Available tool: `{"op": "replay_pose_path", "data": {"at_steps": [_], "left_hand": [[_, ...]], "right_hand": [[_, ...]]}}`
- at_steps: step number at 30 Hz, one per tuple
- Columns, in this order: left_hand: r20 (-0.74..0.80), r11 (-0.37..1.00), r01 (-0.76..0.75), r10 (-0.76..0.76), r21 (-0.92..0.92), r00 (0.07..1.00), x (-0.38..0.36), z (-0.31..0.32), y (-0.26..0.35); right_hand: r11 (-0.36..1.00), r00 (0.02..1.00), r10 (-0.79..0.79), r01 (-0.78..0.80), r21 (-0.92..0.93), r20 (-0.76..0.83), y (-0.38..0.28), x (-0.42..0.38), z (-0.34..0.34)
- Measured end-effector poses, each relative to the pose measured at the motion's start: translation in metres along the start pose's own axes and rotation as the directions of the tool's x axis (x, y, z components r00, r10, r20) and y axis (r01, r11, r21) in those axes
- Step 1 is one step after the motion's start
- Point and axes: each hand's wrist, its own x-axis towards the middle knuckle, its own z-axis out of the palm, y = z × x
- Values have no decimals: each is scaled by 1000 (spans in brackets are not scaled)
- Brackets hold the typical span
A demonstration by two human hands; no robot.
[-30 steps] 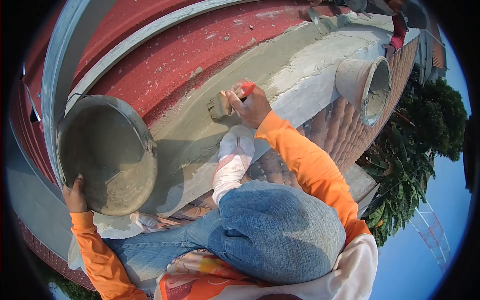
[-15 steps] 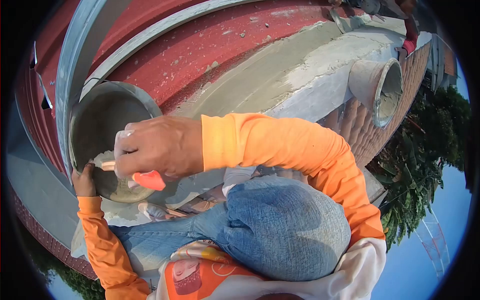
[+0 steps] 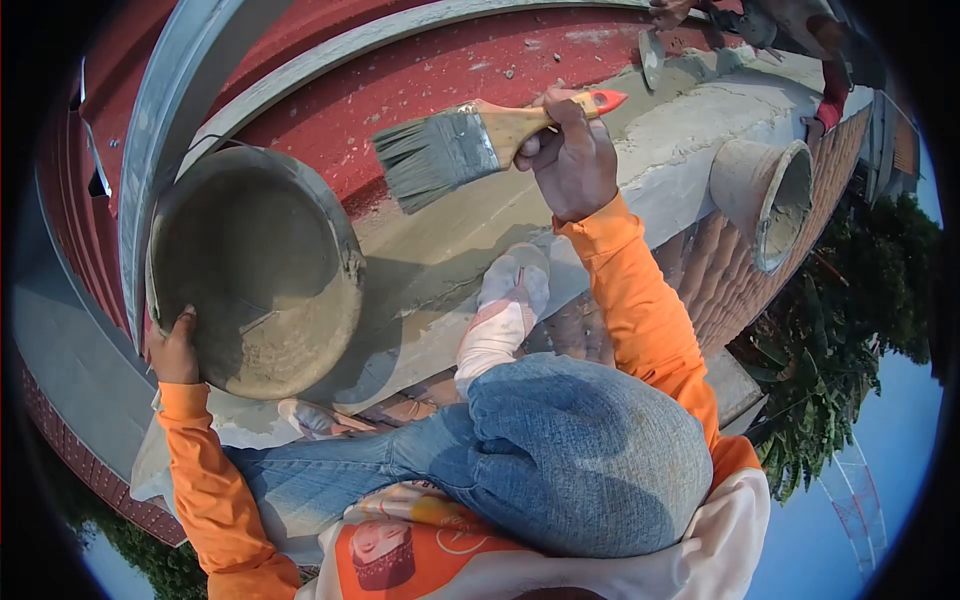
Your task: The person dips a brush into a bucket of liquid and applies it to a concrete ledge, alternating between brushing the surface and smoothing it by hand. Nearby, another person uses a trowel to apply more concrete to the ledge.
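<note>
My right hand [image 3: 577, 160] is closed around the wooden handle of a wide paintbrush [image 3: 455, 148]. The handle's end is red, and grey cement coats the bristles, which point left over the red metal sheet. At the left, my left hand [image 3: 176, 350] grips the rim of a cement-smeared bucket [image 3: 335, 345], thumb inside and the other fingers hidden behind the wall. Grey residue lines the bucket, with a thin wet layer low inside. Between bucket and brush runs a strip of smooth grey mortar [image 3: 440, 250] along the sheet's lower edge.
A second bucket [image 3: 742, 180] lies tilted on the roof tiles [image 3: 745, 270] at right. Beyond it, another person's hand [image 3: 672, 12] is near a trowel [image 3: 652, 58]. A metal beam [image 3: 150, 130] rises beside my bucket. My foot [image 3: 515, 280] rests on the ledge; trees stand right.
My right hand has swung from over the bucket up and right, bringing the brush into full view above the mortar. My left hand stays on the rim. The other person's trowel has shifted.
</note>
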Motion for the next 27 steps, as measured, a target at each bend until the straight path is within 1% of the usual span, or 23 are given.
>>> {"op": "replay_pose_path", "data": {"at_steps": [1,2,3,4,5,7,8,9,10,11,13,15,16,17,18,19,20,21,23,24,26,27], "left_hand": [[-23,1000,9,-9,-8,1000,0,0,-2],[-23,1000,14,-14,-4,1000,-2,1,-1],[-29,1000,-6,5,-11,1000,-2,2,2],[-36,999,-28,27,-19,999,-2,4,4],[-33,1000,-25,24,-14,999,-3,4,5],[-22,998,-25,23,-54,999,-3,4,7],[-19,999,-26,25,-48,1000,-3,4,6],[-20,1000,-10,10,-25,1000,-2,1,4],[-25,1000,2,-2,-6,1000,-1,0,3],[-26,1000,1,-1,-5,1000,0,-1,1],[-29,1000,-3,3,3,1000,0,-3,-1],[-36,1000,-3,3,-3,999,0,-3,-1],[-43,1000,-5,5,-9,999,0,-2,-1],[-39,1000,-8,7,-14,999,0,-1,0],[-40,1000,4,-5,-13,999,0,-2,0],[-40,1000,17,-18,-10,999,0,-2,0],[-39,1000,14,-15,-12,999,1,-3,-1],[-61,1000,23,-24,-5,998,2,-4,-3],[-80,999,37,-37,7,996,1,-5,-3],[-64,1000,21,-20,2,998,0,-4,-1],[-45,1000,1,-1,-5,999,1,-4,-1],[-36,1000,-5,6,6,999,2,-5,-3]], "right_hand": [[999,998,-7,4,-39,-66,6,6,-20],[999,998,-1,-2,-37,-68,13,9,-35],[958,991,87,-112,-265,-103,20,11,-50],[854,974,163,-218,-473,-155,27,13,-60],[854,973,167,-223,-469,-159,38,14,-66],[667,925,315,-375,-643,-213,57,17,-72],[671,924,315,-378,-638,-216,61,21,-80],[517,941,251,-327,-791,-225,65,26,-91],[331,959,185,-267,-905,-215,61,32,-97],[274,951,91,-308,-911,-294,48,40,-106],[44,936,-205,-282,-958,-285,20,64,-141],[-3,861,-394,-351,-936,-322,-22,69,-137],[-5,859,-398,-355,-935,-324,-25,70,-138],[-44,848,-501,-223,-974,-172,-29,72,-140],[-97,807,-590,-91,-991,-16,-32,73,-140],[9,866,-493,-95,-995,-87,-28,65,-117],[107,930,-328,-137,-985,-165,-13,62,-106],[195,964,-146,-194,-961,-224,4,59,-98],[446,948,172,-319,-836,-270,37,49,-76],[446,947,172,-320,-836,-271,41,50,-82],[501,955,203,-290,-815,-215,41,63,-97],[439,953,183,-298,-848,-241,25,72,-110]]}}
